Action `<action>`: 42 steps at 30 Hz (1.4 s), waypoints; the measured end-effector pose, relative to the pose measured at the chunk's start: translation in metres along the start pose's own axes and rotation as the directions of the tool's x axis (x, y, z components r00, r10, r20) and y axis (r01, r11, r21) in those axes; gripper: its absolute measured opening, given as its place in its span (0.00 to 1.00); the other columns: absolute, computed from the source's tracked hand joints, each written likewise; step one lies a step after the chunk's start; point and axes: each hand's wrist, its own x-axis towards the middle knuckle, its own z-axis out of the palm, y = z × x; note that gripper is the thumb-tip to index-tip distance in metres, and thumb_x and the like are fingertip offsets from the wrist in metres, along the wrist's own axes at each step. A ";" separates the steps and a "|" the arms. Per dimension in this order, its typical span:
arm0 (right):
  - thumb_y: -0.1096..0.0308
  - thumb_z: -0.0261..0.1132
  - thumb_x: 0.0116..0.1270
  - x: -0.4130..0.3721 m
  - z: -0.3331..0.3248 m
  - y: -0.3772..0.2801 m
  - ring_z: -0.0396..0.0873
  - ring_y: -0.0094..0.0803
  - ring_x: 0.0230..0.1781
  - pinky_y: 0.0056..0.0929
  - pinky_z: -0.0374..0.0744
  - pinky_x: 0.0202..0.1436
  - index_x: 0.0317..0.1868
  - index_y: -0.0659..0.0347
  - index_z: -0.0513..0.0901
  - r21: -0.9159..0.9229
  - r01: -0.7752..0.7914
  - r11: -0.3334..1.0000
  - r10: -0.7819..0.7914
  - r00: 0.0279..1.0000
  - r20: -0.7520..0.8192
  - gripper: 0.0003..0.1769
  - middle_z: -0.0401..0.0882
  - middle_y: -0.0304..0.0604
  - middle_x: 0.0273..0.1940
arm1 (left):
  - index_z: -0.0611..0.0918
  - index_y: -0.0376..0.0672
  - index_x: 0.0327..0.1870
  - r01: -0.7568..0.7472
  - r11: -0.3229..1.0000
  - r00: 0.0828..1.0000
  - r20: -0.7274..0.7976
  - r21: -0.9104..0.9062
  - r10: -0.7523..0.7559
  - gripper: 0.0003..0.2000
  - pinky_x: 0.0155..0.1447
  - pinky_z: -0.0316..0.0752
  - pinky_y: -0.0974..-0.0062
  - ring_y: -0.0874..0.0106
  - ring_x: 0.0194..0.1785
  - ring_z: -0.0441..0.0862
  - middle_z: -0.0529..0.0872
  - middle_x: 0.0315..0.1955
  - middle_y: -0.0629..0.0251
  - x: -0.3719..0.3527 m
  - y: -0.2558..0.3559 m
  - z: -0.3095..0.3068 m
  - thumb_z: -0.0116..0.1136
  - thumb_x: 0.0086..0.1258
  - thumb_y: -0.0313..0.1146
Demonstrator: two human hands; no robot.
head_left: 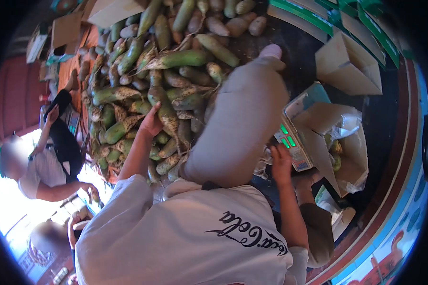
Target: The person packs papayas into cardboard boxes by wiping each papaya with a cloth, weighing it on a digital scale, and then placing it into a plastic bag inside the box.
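Observation:
My left hand (151, 122) is closed on the lower part of a long green radish (165, 110), which lies over a heap of other green radishes (123, 95) with earthy, pale root ends. Off to the other side, my right hand (281, 164) is low beside a digital scale (299, 154) with lit green displays. Its fingers look slightly bent and apart, and I see nothing gripped in them. Some crumpled clear plastic (263, 164) is close to its thumb. A cardboard box (354, 156) with a clear plastic liner and several radishes inside sits against the scale.
My bent leg (242, 118) lies between the heap and the scale. Another open carton (349, 66) stands beyond the scale, near green-edged flattened boxes (380, 33). At left are two other people, one with a hand (88, 187) around a small object.

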 end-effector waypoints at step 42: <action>0.62 0.65 0.55 0.031 -0.007 -0.066 0.63 0.49 0.62 0.39 0.63 0.64 0.50 0.57 0.78 0.300 0.353 0.886 -0.204 0.879 -0.431 0.21 0.66 0.51 0.58 | 0.60 0.38 0.65 -0.064 0.536 0.886 0.296 0.842 -0.358 0.35 0.61 0.64 0.74 0.74 0.55 0.71 0.73 0.52 0.63 -0.072 -0.085 0.297 0.63 0.55 0.29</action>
